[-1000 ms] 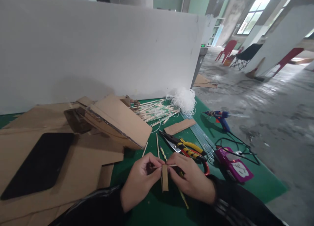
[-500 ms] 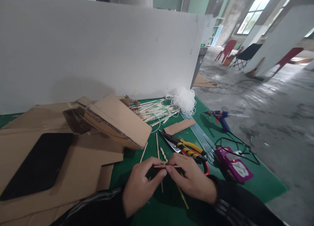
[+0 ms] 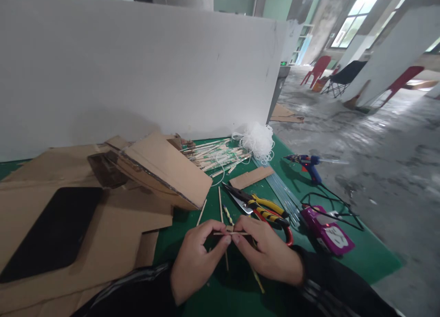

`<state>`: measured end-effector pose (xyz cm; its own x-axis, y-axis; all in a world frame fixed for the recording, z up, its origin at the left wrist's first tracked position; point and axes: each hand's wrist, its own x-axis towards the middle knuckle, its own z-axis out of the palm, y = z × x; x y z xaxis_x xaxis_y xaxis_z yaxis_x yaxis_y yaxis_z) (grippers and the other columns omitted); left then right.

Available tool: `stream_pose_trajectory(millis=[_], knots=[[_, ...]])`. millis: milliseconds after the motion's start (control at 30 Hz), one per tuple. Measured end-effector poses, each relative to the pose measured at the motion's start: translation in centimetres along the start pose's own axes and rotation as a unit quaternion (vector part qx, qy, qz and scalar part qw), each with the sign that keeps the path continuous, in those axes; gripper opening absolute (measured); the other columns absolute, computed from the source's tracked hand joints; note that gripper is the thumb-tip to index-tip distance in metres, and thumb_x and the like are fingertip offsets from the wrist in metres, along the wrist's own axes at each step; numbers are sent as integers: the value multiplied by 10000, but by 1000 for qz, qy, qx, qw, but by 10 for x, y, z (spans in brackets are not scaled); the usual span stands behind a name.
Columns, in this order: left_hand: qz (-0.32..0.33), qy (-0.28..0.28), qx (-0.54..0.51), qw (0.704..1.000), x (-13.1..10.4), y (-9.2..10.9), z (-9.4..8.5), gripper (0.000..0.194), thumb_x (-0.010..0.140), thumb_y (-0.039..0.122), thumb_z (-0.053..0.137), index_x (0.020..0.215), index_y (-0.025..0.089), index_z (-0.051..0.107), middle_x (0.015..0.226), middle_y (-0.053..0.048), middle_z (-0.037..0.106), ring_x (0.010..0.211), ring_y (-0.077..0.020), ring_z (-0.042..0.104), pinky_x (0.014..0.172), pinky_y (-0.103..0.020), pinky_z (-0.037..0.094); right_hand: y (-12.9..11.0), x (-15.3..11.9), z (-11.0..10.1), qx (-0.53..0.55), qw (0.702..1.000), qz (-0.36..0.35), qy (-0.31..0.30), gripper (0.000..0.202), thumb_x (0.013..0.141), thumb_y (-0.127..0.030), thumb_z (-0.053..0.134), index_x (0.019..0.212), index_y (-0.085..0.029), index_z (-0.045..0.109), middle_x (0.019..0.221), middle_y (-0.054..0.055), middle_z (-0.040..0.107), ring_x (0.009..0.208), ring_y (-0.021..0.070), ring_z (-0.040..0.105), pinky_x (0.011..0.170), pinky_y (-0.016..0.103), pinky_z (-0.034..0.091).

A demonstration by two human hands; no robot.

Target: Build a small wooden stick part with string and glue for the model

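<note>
Between my two hands is a small piece of cardboard with a thin wooden stick (image 3: 231,233) along it. My left hand (image 3: 199,255) pinches its left end between thumb and fingers. At the right end, my right hand (image 3: 270,253) closes in the same way, its thumb close to the left thumb. Loose sticks (image 3: 221,204) and a yellow patterned stick (image 3: 256,278) lie on the green mat around and beneath the hands. Just beyond my right hand are pliers with yellow-black handles (image 3: 270,212), lying over red-handled scissors (image 3: 289,236).
Cardboard sheets (image 3: 120,225), a dark flat panel (image 3: 55,232) and a cardboard structure (image 3: 168,170) fill the left. Behind are bundled sticks (image 3: 213,155) and white string (image 3: 256,142). Clear glue sticks (image 3: 282,193), a blue glue gun (image 3: 309,165) and a purple device (image 3: 328,230) lie right.
The small piece between my fingers has tilted slightly, showing more of its cardboard face, and has shifted a little left. Both hands keep their pinch.
</note>
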<state>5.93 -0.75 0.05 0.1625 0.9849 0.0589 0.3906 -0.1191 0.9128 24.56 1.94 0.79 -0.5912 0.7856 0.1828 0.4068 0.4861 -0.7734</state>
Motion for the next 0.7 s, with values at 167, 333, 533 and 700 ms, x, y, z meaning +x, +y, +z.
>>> stream_pose_trajectory(millis=[167, 333, 533, 700], knots=[[0, 3, -6, 1000, 0, 0, -1, 105, 862, 280, 586, 846, 198, 649, 833, -25, 714, 787, -185, 664, 701, -245, 502, 1, 1, 0, -2, 1000, 4, -5, 186, 967, -245, 450, 793, -191, 490, 742, -8, 531, 682, 126, 511, 615, 253, 369], [-2, 1, -7, 1000, 0, 1, -1, 120, 870, 302, 591, 851, 203, 655, 833, -16, 717, 780, -178, 663, 705, -241, 496, 3, 1, 0, -5, 1000, -16, -11, 238, 981, -241, 419, 753, -189, 460, 737, -10, 495, 694, 123, 487, 633, 256, 352], [9, 13, -34, 999, 0, -2, 1, 104, 866, 311, 619, 848, 216, 658, 854, 0, 722, 794, -160, 671, 719, -222, 500, 3, 0, 0, -4, 1000, -19, -15, 272, 992, -247, 399, 726, -192, 413, 714, -20, 454, 664, 116, 454, 612, 252, 326], [13, 8, -18, 1000, -1, -2, 0, 85, 859, 295, 630, 839, 218, 657, 841, 12, 723, 787, -149, 674, 730, -215, 501, 2, -2, 0, -2, 999, 6, -35, 248, 1008, -270, 374, 774, -200, 409, 716, -25, 472, 642, 115, 447, 593, 247, 314]])
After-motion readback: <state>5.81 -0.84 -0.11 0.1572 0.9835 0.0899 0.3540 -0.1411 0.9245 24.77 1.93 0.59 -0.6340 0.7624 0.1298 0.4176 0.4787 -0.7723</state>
